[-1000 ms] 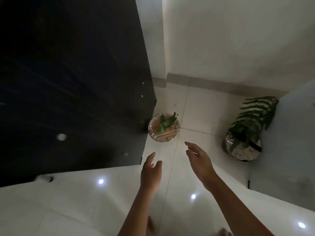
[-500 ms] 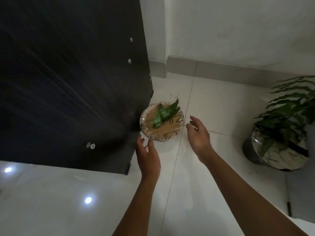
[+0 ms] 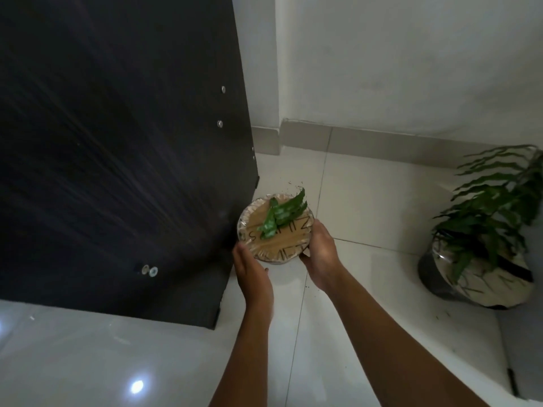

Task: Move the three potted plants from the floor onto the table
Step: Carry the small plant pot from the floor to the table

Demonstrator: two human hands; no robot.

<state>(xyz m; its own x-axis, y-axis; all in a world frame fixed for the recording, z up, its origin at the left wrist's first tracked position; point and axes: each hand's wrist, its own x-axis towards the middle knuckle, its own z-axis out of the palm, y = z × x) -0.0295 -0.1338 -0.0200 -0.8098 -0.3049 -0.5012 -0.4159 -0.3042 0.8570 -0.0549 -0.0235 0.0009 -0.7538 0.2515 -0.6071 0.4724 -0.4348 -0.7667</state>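
A small round potted plant, with a brown cardboard-covered top and a few short green leaves, stands on the white tile floor beside a dark wooden panel. My left hand presses against its near-left side and my right hand wraps its right side. A bigger potted fern in a shiny wrapped pot rests on the floor at the right. The table top is not in view.
The dark wooden panel, studded with screws, fills the left half of the view and touches the small pot. A white wall with a grey skirting board runs behind. A pale surface rises at the far right edge.
Both hands reached forward and down from mid-air and closed around the small pot. The camera dropped closer to the floor.
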